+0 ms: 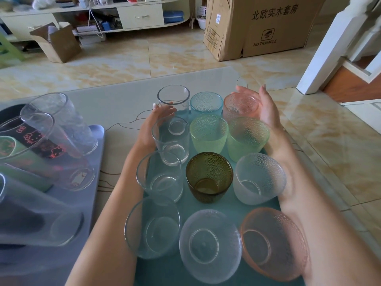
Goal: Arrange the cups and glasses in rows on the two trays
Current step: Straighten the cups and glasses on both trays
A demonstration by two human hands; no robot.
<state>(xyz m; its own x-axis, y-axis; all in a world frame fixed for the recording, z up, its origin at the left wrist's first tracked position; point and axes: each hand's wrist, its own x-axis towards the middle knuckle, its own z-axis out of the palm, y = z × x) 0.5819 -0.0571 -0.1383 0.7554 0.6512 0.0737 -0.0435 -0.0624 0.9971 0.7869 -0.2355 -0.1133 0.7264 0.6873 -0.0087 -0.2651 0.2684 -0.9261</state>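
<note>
While the teal tray (214,269) carries its glasses packed in three close rows, rims nearly touching, any sideways shove could knock one into its neighbour and set several clinking or tipping. Every glass stands upright, mouth up, its long axis vertical; the rows themselves run away from the person toward the far edge of the desk (115,98). The left hand (152,126) lies along the outer side of the clear tumblers (171,139), fingers (162,111) loosely spread and resting against the farthest one, not clamped round it. The right hand (261,108) cups the far pink dimpled glass (240,105) from outside, fingers open and curved, palm inward. Both forearms flank the tray, so I judge a squeeze to straighten the rows is the step in hand; pressing too hard could topple the tall tumblers, which look the least stable. On the grey tray (97,141) to the left, taller printed glasses (41,145) stand near the edge, within reach of a careless left elbow.
</note>
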